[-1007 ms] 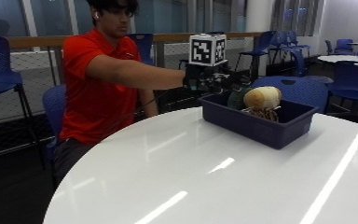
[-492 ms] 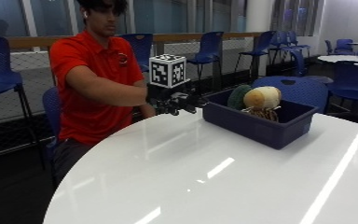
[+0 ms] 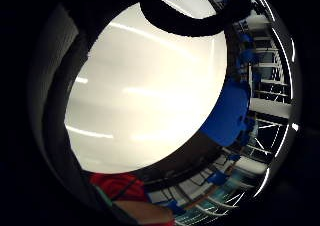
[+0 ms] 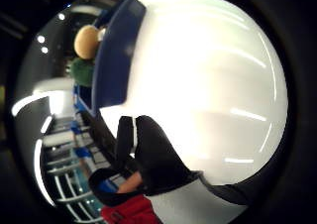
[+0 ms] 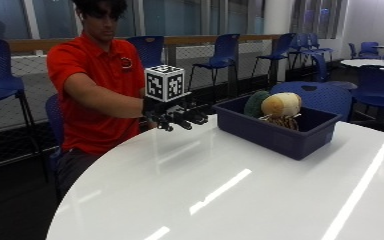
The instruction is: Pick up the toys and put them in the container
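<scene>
Blue container [image 5: 282, 132] on the white table [image 5: 245, 190] holds the tan and green toys [image 5: 272, 105], while beside it the gloved right hand [image 5: 175, 116] hovers, fingers loosely curled, holding nothing.

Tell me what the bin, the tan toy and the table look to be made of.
Bin: likely matte blue plastic, with stiff, even walls.
Tan toy: probably plush, going by its rounded, dull surface.
Table: glossy white top, maybe laminate; it shows long light streaks.
</scene>
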A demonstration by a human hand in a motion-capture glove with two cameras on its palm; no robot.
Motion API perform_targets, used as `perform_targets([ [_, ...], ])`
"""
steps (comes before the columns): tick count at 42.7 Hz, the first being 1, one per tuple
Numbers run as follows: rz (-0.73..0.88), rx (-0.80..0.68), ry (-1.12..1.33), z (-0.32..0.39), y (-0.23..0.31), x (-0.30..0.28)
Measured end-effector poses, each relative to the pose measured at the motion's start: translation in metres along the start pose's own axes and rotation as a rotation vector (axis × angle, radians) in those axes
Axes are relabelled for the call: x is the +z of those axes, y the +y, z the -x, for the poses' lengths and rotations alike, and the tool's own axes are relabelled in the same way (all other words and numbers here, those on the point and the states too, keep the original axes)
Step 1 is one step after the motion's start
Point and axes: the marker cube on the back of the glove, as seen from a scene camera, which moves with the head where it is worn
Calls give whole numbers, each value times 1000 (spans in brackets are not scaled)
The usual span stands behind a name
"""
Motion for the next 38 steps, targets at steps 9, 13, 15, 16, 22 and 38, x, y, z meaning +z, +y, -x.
perform_targets([
  [9, 8, -2, 0, -5, 15, 7],
  [13, 2, 8, -15, -11, 19, 8],
  [15, 0, 10, -22, -13, 21, 9],
  [16, 1, 10, -25, -14, 22, 9],
  [22, -1, 43, -67, -20, 25, 10],
  [38, -3, 74, -74, -26, 35, 8],
])
